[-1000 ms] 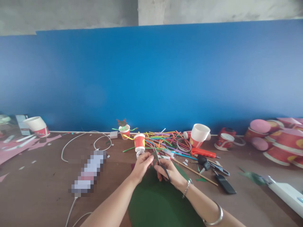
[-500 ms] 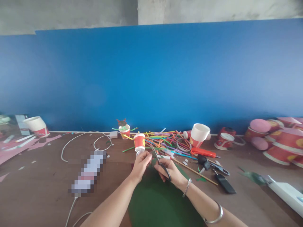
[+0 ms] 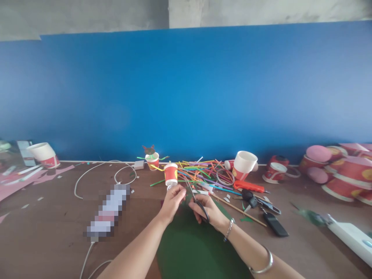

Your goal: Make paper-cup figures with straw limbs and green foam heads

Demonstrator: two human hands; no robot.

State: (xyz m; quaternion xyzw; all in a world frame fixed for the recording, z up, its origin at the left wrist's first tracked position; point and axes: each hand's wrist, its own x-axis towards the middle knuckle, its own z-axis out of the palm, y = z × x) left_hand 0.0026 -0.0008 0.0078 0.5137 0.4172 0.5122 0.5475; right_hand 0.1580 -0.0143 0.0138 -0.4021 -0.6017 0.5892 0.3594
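Observation:
My right hand [image 3: 207, 209] grips a pair of scissors [image 3: 202, 207] with dark handles, the blades pointing up and to the left. Facing it, my left hand [image 3: 173, 201] pinches a small piece of dark green paper, mostly hidden by the fingers and blurred. The blades are close beside the left fingertips; whether they touch the paper I cannot tell. Beneath both hands lies a large dark green sheet [image 3: 197, 248]. Just beyond the left hand stands a red and white paper cup [image 3: 171, 174] with a yellow strip at its side.
Behind are a cup with a cat-like head [image 3: 152, 159], a pile of coloured sticks [image 3: 200, 170] and a white-topped cup [image 3: 244, 166]. An orange cutter [image 3: 250, 186] and keys [image 3: 250, 199] lie right. Several red cups [image 3: 347, 182] crowd the far right; a blurred-out device [image 3: 109, 211] lies left.
Both hands stay almost in place, with the scissors and the left fingertips shifting only slightly. The whole view has moved a little.

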